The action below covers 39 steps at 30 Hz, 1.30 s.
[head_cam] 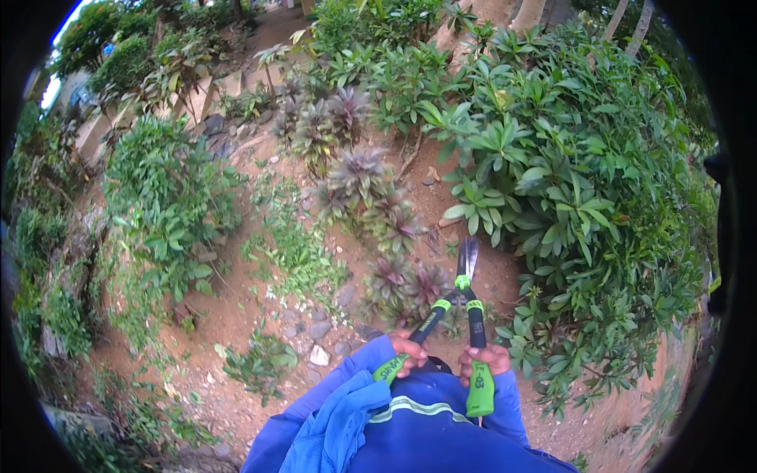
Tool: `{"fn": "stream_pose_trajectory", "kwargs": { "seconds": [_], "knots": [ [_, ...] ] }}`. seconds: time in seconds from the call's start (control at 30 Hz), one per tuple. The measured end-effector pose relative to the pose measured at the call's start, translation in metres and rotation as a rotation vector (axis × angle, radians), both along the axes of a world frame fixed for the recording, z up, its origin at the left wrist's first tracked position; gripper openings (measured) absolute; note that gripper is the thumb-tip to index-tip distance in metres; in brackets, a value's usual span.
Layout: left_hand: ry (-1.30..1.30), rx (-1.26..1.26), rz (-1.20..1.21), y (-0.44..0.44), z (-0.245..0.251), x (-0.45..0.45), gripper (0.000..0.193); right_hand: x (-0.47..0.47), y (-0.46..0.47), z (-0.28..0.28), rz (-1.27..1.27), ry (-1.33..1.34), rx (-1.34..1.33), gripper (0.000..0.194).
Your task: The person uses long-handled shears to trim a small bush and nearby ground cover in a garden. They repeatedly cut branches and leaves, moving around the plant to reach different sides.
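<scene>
Both my hands grip a pair of hedge shears point(462, 282) with green and black handles that bear writing. My left hand point(409, 353) is closed around the left handle, and my right hand point(486, 362) around the right one. Ahead of me the metal blades point(468, 257) point away over bare soil and look nearly together. Just right of the blades rises a dense, broad-leaved green shrub point(568, 195). To their left grows a row of purple-leaved plants point(408, 281). A blue cloth point(340, 420) hangs over my left forearm.
Cut leafy sprigs point(301, 254) litter the reddish soil to the left. Stones point(319, 355) lie close to my left arm. Another green bush point(171, 207) stands farther left, with concrete blocks point(198, 100) behind it. A thick tree trunk point(473, 29) rises at the back.
</scene>
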<state>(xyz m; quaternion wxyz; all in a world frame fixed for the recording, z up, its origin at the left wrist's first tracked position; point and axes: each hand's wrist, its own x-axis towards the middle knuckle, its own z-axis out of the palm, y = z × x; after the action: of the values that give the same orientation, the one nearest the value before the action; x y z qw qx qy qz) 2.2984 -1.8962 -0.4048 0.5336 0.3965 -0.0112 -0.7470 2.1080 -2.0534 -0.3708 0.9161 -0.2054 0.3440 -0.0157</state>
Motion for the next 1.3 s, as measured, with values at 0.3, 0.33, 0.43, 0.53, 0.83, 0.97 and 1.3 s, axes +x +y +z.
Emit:
{"fn": "stream_pose_trajectory", "kwargs": {
  "seconds": [0.3, 0.33, 0.43, 0.53, 0.83, 0.97, 1.3],
  "knots": [
    [-0.259, -0.169, -0.135, 0.003, 0.034, 0.108, 0.036, 0.06, 0.063, 0.003, -0.161, 0.105, 0.063, 0.014],
    [-0.242, -0.154, -0.137, 0.007, 0.036, 0.11, 0.035, 0.063, 0.07, 0.001, -0.175, 0.121, 0.076, 0.013],
    [-0.199, -0.115, -0.221, 0.024, 0.027, 0.121, 0.031, 0.078, 0.106, 0.007, -0.235, 0.336, -0.083, 0.01],
    [-0.184, -0.058, -0.269, 0.044, 0.014, 0.134, 0.028, 0.094, 0.136, 0.016, -0.267, 0.401, -0.163, 0.01],
    [-0.865, -0.481, -0.519, 0.105, -0.027, 0.232, 0.039, 0.058, 0.131, 0.006, 0.036, 0.375, -0.469, 0.009],
    [-0.814, -0.479, -0.507, 0.144, -0.062, 0.259, 0.052, 0.082, 0.107, -0.011, 0.21, 0.352, -0.591, 0.008],
    [-0.396, -0.094, -0.361, 0.156, -0.036, 0.318, 0.039, 0.172, 0.086, -0.044, 0.349, 0.331, -0.503, 0.01]
  ]
}}
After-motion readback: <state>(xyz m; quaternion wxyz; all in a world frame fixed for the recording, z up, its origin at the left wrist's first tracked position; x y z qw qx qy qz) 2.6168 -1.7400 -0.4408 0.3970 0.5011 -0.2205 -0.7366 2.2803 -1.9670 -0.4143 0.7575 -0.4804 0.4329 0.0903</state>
